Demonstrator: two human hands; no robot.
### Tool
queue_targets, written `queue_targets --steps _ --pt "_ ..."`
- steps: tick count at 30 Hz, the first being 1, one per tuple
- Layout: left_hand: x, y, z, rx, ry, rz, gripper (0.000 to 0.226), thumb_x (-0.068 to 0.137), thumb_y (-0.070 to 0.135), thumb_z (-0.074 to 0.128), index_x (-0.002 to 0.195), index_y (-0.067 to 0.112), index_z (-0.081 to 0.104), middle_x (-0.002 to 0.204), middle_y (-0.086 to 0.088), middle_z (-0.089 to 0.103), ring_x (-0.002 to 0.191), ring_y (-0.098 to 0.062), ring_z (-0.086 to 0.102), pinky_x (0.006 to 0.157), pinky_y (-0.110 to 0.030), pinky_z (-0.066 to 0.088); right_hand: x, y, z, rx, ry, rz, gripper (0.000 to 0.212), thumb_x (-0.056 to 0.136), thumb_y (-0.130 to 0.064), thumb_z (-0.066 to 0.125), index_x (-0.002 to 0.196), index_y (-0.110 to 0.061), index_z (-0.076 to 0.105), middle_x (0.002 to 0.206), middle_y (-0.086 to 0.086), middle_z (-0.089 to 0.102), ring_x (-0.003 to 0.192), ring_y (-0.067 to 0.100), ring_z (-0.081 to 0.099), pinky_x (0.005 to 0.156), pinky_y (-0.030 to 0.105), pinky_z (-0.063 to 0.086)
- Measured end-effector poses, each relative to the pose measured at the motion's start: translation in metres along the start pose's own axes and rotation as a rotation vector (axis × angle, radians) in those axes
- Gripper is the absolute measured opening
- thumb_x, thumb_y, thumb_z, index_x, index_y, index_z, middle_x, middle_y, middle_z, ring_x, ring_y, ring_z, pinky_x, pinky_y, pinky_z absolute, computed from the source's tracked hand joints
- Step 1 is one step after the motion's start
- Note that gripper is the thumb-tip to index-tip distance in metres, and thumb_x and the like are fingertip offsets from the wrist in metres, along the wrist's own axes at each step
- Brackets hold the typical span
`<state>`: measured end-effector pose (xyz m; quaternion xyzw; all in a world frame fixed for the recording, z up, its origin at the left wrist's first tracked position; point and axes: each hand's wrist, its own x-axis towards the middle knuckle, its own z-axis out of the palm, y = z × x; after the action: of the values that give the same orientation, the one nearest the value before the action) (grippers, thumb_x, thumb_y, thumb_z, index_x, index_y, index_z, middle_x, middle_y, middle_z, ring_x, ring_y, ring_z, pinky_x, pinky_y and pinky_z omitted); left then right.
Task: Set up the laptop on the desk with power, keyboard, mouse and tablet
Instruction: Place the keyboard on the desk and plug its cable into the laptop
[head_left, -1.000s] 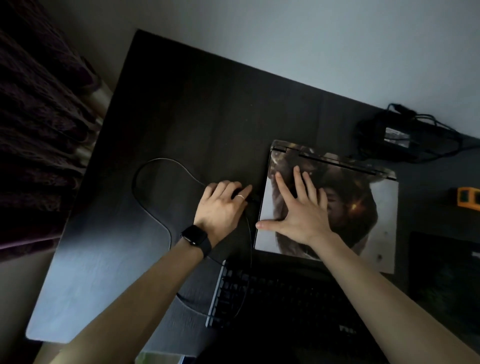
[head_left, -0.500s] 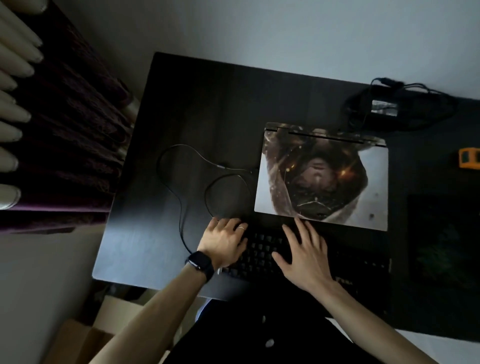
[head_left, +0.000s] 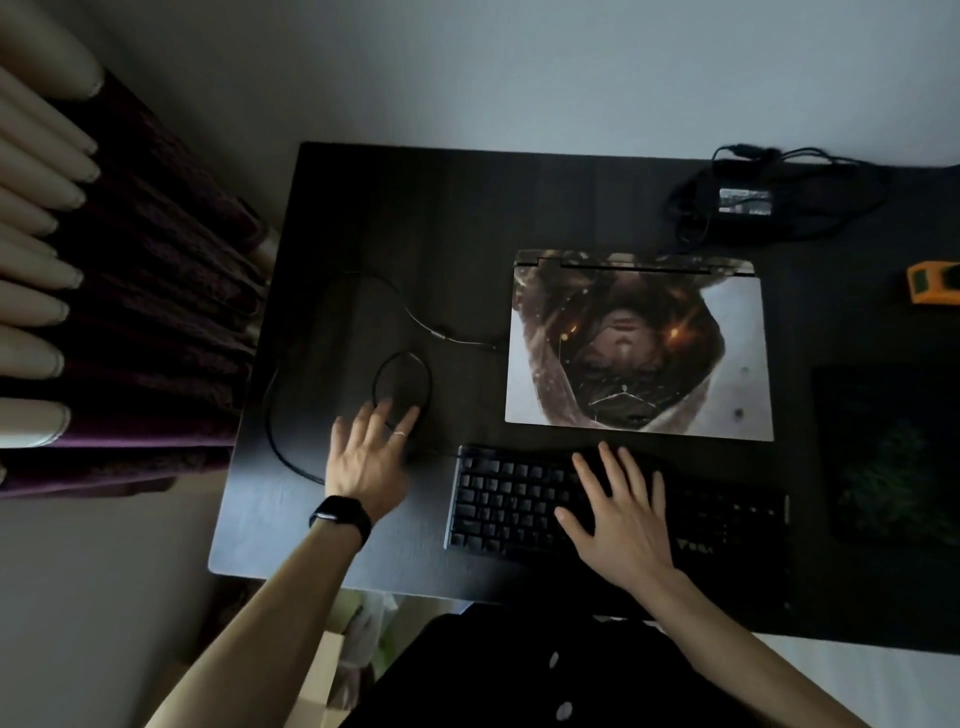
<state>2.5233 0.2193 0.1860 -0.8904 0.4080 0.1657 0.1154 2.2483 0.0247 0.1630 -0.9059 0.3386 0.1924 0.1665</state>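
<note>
One head-worn wide-angle view, facing steeply down onto the desk (head_left: 441, 223), close above it, no second view

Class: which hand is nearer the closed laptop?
Right. The right hand lies over the keyboard, just below the laptop; the left hand is over the desk, farther left.

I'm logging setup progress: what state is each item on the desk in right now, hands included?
laptop: lid closed, lying flat.
keyboard: lying in front of the laptop.
cable: loosely looped, reaching laptop's left edge.
power adapter: cord bundled, lying behind laptop.
left hand: open, at the cable loop.
right hand: open, flat on keyboard.
</note>
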Motion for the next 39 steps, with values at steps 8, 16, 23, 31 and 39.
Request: queue_targets --steps 8,16,23,31,39 --pt "0.001 0.048 -0.002 -0.103 0.302 0.350 0.018 0.089 0.032 0.066 0.095 0.017 0.075 0.091 -0.005 0.067 0.083 -0.028 0.062 0.065 -0.038 0.050 0.003 0.008 -0.008 0.063 -0.060 0.137 0.076 0.088 -0.077 0.009 0.153 -0.043 0.025 0.162 -0.001 0.029 0.151 0.022 0.014 0.119 0.058 0.010" --pt "0.037 0.060 0.001 -0.395 0.094 -0.070 0.024 0.094 0.022 0.054 0.112 0.024 0.069 0.114 -0.003 0.063 0.113 -0.027 0.049 0.089 -0.040 0.042 -0.035 0.030 0.003 0.145 0.131 0.254 0.082 0.087 -0.077 0.029 0.153 -0.029 0.034 0.165 0.004 0.024 0.154 0.025 0.007 0.120 0.060 0.015" --pt "-0.016 0.104 0.002 -0.603 0.080 -0.144 0.036 0.089 0.044 0.058 0.123 0.034 0.064 0.131 0.002 0.048 0.117 -0.031 0.048 0.094 -0.045 0.045 -0.078 0.088 0.021 0.289 -0.054 0.544 0.094 0.077 -0.090 0.032 0.154 -0.051 -0.006 0.163 -0.003 -0.026 0.150 0.035 -0.022 0.111 0.077 0.009" --pt "-0.037 0.143 0.017 -0.735 -0.047 -0.273 0.062 0.085 0.048 0.068 0.141 0.029 0.050 0.145 -0.003 0.032 0.123 -0.032 0.038 0.111 -0.039 0.032 -0.076 0.126 0.018 0.265 -0.015 0.455 0.089 0.076 -0.092 0.030 0.150 -0.059 -0.007 0.163 -0.009 -0.026 0.151 0.032 -0.020 0.111 0.075 0.018" --pt "-0.037 0.165 0.025 -0.728 0.052 -0.321 0.059 0.095 0.040 0.058 0.149 0.025 0.039 0.161 -0.005 0.020 0.138 -0.037 0.030 0.114 -0.044 0.029 -0.076 0.129 0.017 0.191 0.013 0.396 0.087 0.081 -0.086 0.031 0.151 -0.053 -0.009 0.164 0.001 -0.021 0.149 0.040 -0.013 0.108 0.072 0.026"
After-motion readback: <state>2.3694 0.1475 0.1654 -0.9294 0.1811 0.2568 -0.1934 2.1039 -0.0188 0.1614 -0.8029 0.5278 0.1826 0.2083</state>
